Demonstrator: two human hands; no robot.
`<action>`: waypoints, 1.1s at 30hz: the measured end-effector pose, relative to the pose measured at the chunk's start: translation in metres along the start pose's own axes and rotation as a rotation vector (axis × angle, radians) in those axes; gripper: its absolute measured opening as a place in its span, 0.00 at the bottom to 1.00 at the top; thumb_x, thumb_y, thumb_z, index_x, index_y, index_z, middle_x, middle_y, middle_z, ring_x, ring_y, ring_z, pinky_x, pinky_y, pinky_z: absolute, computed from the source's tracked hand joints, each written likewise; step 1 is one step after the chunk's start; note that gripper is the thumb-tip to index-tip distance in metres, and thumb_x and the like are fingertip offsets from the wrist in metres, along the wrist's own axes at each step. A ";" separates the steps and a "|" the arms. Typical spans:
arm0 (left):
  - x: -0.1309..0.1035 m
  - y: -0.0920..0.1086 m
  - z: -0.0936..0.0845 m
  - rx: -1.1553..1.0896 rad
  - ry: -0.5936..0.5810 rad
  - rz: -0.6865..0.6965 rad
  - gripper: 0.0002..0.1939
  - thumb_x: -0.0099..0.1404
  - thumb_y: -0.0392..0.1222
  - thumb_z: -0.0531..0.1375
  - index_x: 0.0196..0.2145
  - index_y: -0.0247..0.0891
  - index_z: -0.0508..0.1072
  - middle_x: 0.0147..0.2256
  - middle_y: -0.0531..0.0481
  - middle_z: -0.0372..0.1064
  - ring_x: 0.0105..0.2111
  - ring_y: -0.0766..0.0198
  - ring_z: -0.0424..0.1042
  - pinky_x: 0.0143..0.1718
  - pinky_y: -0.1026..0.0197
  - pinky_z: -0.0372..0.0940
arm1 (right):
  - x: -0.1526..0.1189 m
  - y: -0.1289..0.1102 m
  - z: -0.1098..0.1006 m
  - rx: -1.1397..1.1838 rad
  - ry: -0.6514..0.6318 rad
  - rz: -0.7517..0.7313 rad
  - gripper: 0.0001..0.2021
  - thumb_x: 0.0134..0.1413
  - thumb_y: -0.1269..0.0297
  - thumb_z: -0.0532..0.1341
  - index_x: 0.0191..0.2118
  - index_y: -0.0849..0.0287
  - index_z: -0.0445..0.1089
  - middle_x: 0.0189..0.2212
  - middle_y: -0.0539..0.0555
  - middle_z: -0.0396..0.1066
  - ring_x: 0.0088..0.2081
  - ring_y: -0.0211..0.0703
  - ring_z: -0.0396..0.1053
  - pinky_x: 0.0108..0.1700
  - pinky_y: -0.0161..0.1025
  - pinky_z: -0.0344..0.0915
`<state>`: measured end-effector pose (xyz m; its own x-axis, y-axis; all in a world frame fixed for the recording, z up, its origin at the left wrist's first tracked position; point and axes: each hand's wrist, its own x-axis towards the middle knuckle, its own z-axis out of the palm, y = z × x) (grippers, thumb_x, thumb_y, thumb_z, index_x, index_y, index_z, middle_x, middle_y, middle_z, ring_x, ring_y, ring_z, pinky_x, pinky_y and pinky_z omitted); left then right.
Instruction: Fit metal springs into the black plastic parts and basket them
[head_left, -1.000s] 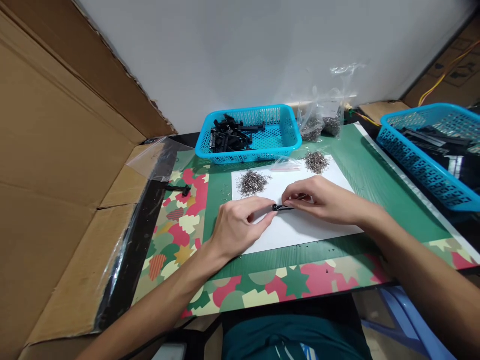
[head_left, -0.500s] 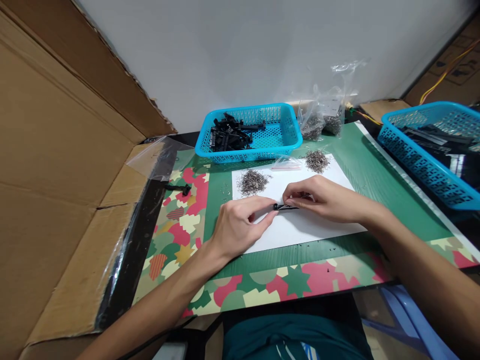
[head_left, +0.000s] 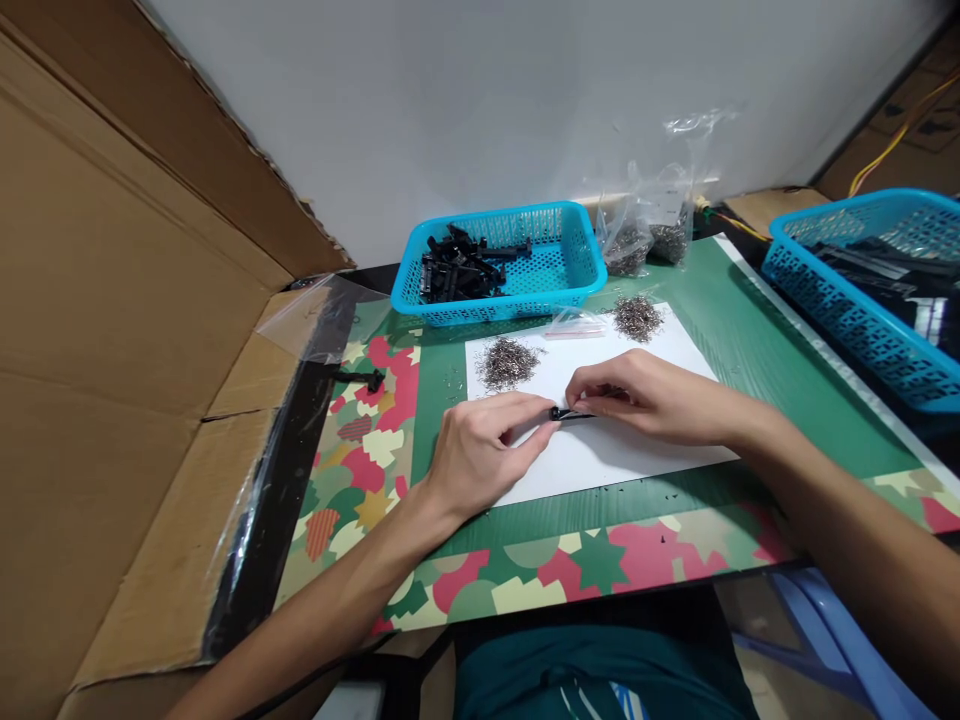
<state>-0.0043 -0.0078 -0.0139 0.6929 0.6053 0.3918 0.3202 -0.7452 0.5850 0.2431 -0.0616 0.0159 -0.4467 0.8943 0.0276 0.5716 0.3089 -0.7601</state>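
Observation:
My left hand [head_left: 491,445] pinches the left end of a slim black plastic part [head_left: 556,413] between thumb and fingertips, just above a white sheet of paper [head_left: 592,465]. My right hand [head_left: 637,395] is closed in a pinch at the same part, a short way to the right. Its curled fingers hide much of the part, and whether they also hold a small metal piece cannot be made out. Behind my left hand lies a heap of tiny metal pieces [head_left: 508,364]. A second metal heap [head_left: 637,319] sits beyond my right hand.
A blue basket [head_left: 499,312] with black parts stands at the back. Clear bags of metal pieces [head_left: 649,240] lean beside it. Another blue basket [head_left: 847,330] is at right. One loose black part [head_left: 360,378] lies at left, near a cardboard wall [head_left: 135,350].
Both hands keep nearly the same grip on the black part. The whole view has shifted slightly, with little other visible movement.

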 end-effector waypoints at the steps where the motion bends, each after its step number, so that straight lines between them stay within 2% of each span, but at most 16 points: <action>1: 0.000 0.000 0.000 0.003 -0.002 0.002 0.08 0.69 0.40 0.67 0.45 0.39 0.84 0.41 0.49 0.84 0.27 0.67 0.74 0.29 0.62 0.68 | 0.000 0.000 0.000 0.001 -0.002 0.001 0.11 0.72 0.65 0.57 0.44 0.58 0.77 0.36 0.53 0.79 0.34 0.41 0.71 0.36 0.38 0.59; 4: 0.000 0.000 0.000 0.007 -0.004 0.013 0.08 0.69 0.39 0.67 0.45 0.38 0.84 0.42 0.49 0.83 0.30 0.66 0.77 0.31 0.62 0.70 | 0.000 0.000 -0.001 -0.015 -0.007 0.007 0.11 0.72 0.65 0.57 0.44 0.58 0.78 0.37 0.53 0.79 0.35 0.42 0.71 0.37 0.38 0.60; 7: 0.000 0.001 0.000 0.016 -0.005 0.020 0.08 0.69 0.39 0.66 0.45 0.39 0.84 0.42 0.49 0.83 0.29 0.67 0.76 0.28 0.63 0.68 | -0.001 0.000 -0.003 -0.032 0.034 0.021 0.12 0.73 0.65 0.56 0.46 0.58 0.78 0.40 0.54 0.80 0.38 0.43 0.73 0.40 0.39 0.62; 12: 0.000 0.002 0.000 0.036 -0.022 0.043 0.08 0.70 0.38 0.65 0.44 0.40 0.83 0.42 0.50 0.82 0.28 0.67 0.75 0.28 0.63 0.67 | 0.000 -0.001 -0.004 -0.098 0.200 0.014 0.13 0.74 0.65 0.54 0.48 0.59 0.77 0.44 0.58 0.78 0.42 0.47 0.73 0.44 0.42 0.65; 15: -0.001 0.002 0.000 0.084 -0.015 0.056 0.08 0.70 0.40 0.65 0.45 0.40 0.83 0.42 0.50 0.83 0.27 0.68 0.74 0.27 0.64 0.66 | 0.001 0.003 -0.001 -0.170 0.278 -0.053 0.14 0.73 0.66 0.55 0.49 0.56 0.79 0.45 0.59 0.77 0.43 0.49 0.73 0.44 0.44 0.67; 18: -0.002 0.004 0.002 0.146 0.005 0.083 0.08 0.70 0.40 0.65 0.44 0.39 0.83 0.42 0.51 0.83 0.26 0.69 0.74 0.25 0.65 0.64 | 0.001 0.006 0.001 -0.247 0.425 -0.114 0.13 0.73 0.65 0.57 0.47 0.53 0.81 0.45 0.59 0.77 0.46 0.52 0.73 0.47 0.48 0.69; 20: -0.002 0.006 0.003 0.182 0.024 0.109 0.07 0.69 0.39 0.65 0.43 0.39 0.83 0.41 0.51 0.83 0.25 0.70 0.74 0.25 0.65 0.63 | 0.002 0.004 0.004 -0.201 0.529 -0.092 0.12 0.72 0.64 0.59 0.44 0.53 0.81 0.44 0.58 0.79 0.45 0.52 0.75 0.47 0.49 0.71; 23: -0.003 0.009 0.004 0.231 0.034 0.139 0.06 0.69 0.38 0.65 0.42 0.38 0.82 0.39 0.52 0.82 0.24 0.71 0.73 0.24 0.65 0.62 | 0.005 -0.005 0.011 0.071 0.628 -0.003 0.10 0.69 0.59 0.63 0.39 0.55 0.80 0.38 0.56 0.81 0.38 0.49 0.78 0.42 0.47 0.75; 25: -0.003 0.009 0.004 0.265 0.030 0.162 0.06 0.69 0.38 0.64 0.42 0.38 0.82 0.38 0.52 0.82 0.25 0.70 0.74 0.24 0.65 0.62 | 0.009 -0.010 0.018 0.260 0.635 0.041 0.11 0.66 0.55 0.66 0.37 0.57 0.79 0.32 0.55 0.80 0.33 0.47 0.78 0.37 0.45 0.76; 27: -0.003 0.009 0.004 0.292 0.031 0.189 0.06 0.70 0.38 0.64 0.42 0.38 0.82 0.38 0.52 0.82 0.27 0.69 0.76 0.25 0.64 0.63 | 0.012 -0.014 0.025 0.351 0.603 0.070 0.13 0.64 0.53 0.68 0.35 0.58 0.78 0.29 0.55 0.79 0.30 0.46 0.78 0.35 0.43 0.76; 33: -0.004 0.008 0.005 0.322 0.051 0.215 0.06 0.69 0.38 0.64 0.42 0.37 0.81 0.38 0.52 0.83 0.29 0.67 0.77 0.26 0.63 0.65 | 0.018 -0.014 0.035 0.267 0.552 0.084 0.11 0.63 0.57 0.68 0.34 0.58 0.78 0.30 0.54 0.80 0.31 0.44 0.77 0.34 0.41 0.74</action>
<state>-0.0010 -0.0176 -0.0142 0.7356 0.4326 0.5213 0.3629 -0.9014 0.2360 0.2027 -0.0616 0.0043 0.0549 0.9696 0.2384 0.3652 0.2027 -0.9086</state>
